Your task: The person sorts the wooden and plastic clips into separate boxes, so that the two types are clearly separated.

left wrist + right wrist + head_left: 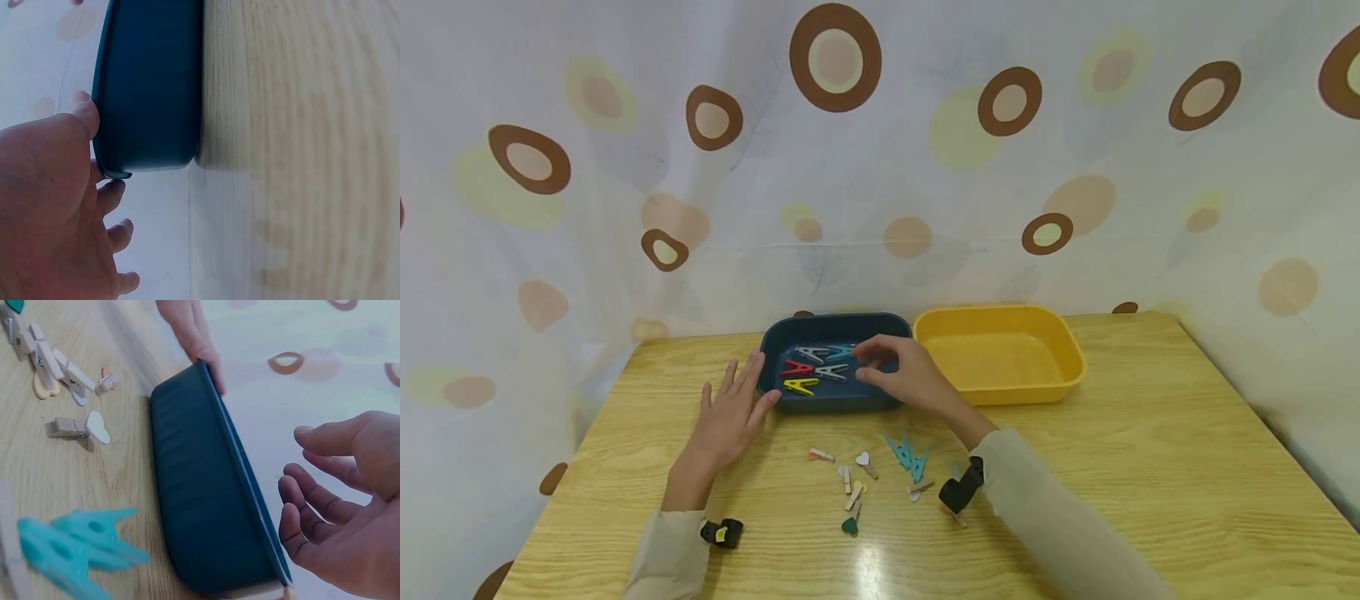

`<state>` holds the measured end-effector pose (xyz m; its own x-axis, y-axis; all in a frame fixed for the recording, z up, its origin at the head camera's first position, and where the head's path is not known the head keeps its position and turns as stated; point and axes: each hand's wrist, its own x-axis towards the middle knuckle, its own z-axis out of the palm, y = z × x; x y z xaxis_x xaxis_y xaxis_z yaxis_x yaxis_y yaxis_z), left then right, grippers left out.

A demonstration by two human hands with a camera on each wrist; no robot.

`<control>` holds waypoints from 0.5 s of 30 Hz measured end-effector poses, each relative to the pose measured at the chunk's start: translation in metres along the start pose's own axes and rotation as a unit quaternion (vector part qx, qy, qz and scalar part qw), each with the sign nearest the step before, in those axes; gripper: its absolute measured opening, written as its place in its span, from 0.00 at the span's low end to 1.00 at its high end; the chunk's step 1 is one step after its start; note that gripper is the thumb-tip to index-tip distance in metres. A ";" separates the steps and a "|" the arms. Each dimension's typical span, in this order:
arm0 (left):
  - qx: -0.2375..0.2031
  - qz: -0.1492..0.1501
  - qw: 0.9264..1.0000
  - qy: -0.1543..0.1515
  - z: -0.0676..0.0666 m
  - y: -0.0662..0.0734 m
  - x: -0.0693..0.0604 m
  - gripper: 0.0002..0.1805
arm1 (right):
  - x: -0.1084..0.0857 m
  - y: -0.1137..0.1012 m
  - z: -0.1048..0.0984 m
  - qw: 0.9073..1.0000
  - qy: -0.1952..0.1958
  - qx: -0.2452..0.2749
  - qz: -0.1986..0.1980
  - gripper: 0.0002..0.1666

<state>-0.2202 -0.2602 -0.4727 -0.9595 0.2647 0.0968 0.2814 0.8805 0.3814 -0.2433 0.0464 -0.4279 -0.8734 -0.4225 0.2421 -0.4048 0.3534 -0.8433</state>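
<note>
Wooden clips [853, 498], likely light, stiff and best pinched mid-body, are strewn near, the far blue tray [831, 406] being touched by a splayed left hand [726, 422] and overhung by an empty, half-open right hand [907, 375].

White backdrop [865, 183] with brown-ringed, peach and pale-yellow spots [907, 237], light wood-grain table [1165, 433], bright glare [868, 571] near its front
</note>
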 end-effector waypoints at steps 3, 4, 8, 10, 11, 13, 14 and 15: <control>0.001 -0.002 1.000 -0.003 0.000 0.001 -0.001 0.40 | -0.012 0.002 -0.005 1.000 0.003 0.005 0.003 0.16; 0.001 -0.002 1.000 -0.004 0.000 0.001 -0.001 0.40 | -0.017 0.002 -0.007 1.000 0.002 0.007 0.002 0.16; 0.006 -0.003 1.000 -0.004 -0.001 -0.001 -0.001 0.40 | -0.029 0.003 -0.013 1.000 0.000 0.016 -0.011 0.16; 0.007 -0.003 1.000 -0.005 -0.001 -0.002 0.000 0.40 | -0.035 0.004 -0.015 0.999 0.001 0.025 -0.021 0.15; 0.008 -0.003 1.000 -0.004 -0.001 -0.002 0.000 0.40 | -0.038 0.005 -0.016 0.999 0.001 0.030 -0.024 0.15; 0.007 -0.004 1.000 -0.004 0.000 -0.002 0.001 0.40 | -0.044 0.007 -0.018 0.999 0.002 0.036 -0.028 0.15; 0.008 -0.004 1.000 -0.004 0.000 -0.001 0.000 0.40 | -0.047 0.008 -0.019 0.999 0.002 0.038 -0.028 0.15; 0.008 -0.004 1.000 -0.005 0.001 -0.001 0.000 0.40 | -0.051 0.009 -0.020 0.999 0.003 0.039 -0.027 0.15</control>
<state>-0.2208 -0.2607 -0.4737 -0.9618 0.2603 0.0851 0.2731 0.8890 0.3674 -0.2079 0.0880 -0.4377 -0.8526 -0.4343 0.2908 -0.4290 0.2637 -0.8640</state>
